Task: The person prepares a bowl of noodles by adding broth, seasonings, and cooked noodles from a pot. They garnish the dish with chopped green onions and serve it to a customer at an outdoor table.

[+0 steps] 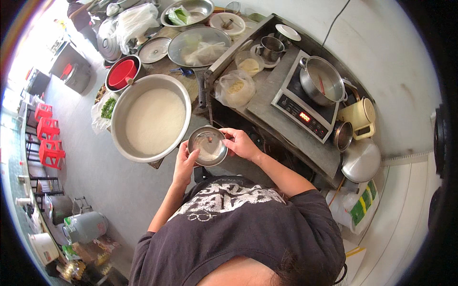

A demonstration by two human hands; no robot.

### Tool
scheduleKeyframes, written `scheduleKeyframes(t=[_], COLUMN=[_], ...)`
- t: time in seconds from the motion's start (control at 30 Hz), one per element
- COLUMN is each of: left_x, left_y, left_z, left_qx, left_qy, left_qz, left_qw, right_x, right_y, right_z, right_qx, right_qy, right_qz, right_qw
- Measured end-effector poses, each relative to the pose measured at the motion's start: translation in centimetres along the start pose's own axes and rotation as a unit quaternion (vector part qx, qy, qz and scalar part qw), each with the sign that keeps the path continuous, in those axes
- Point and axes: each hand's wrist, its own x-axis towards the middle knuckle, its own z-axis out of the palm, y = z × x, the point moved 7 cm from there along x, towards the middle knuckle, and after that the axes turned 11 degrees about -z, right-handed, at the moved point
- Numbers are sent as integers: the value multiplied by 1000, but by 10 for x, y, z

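Note:
Close to my chest, both hands hold a small round metal bowl (pixel 208 146) with some pale residue inside. My left hand (pixel 185 161) grips its left side, thumb over the rim. At its upper right side, my right hand (pixel 240 143) has fingers on the rim. Just left of the bowl stands a large metal basin (pixel 118 143) filled with a white, rice-like or powdery mass (pixel 155 121). Chopped green herbs (pixel 108 107) lie on a white bag beside the basin. A red saucepan (pixel 121 74) with a handle rests in a dark-rimmed bowl behind it.
On the right, a metal pot (pixel 321 81) with liquid and a red utensil stands on a lit induction cooker (pixel 304 113). Nearby are a bag of yellowish food (pixel 235 88), a cream jug (pixel 357 116) and a metal cup (pixel 271 49). A pan handle (pixel 201 91) juts forward. A person (pixel 80 16) stands far left.

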Motion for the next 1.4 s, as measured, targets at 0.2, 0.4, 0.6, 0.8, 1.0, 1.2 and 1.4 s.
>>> scheduleKeyframes(t=[0.2, 0.4, 0.6, 0.8, 1.0, 1.2, 1.4], left_x=[32, 69, 104, 155, 216, 252, 289], left_y=[-5, -14, -31, -43, -45, -16, 0], left_z=[41, 56, 51, 45, 50, 74, 88], left_qx=[29, 51, 101, 163, 229, 295, 297], left_qy=[-77, -87, -82, 6, 141, 260, 265], left_qz=[-20, -62, -64, -21, -25, 21, 52], left_qw=[996, 993, 989, 986, 963, 919, 916], right_x=[4, 40, 73, 110, 144, 166, 170], right_y=[18, 6, 5, 33, 58, 70, 82], right_z=[-55, -156, -248, -300, -324, -339, -337], right_qx=[-158, -410, -563, -578, -622, -673, -697], right_qy=[64, 132, 216, 210, 125, 57, 29], right_qz=[-57, 12, 25, 53, 75, 63, 54], right_qw=[984, 902, 797, 787, 769, 735, 714])
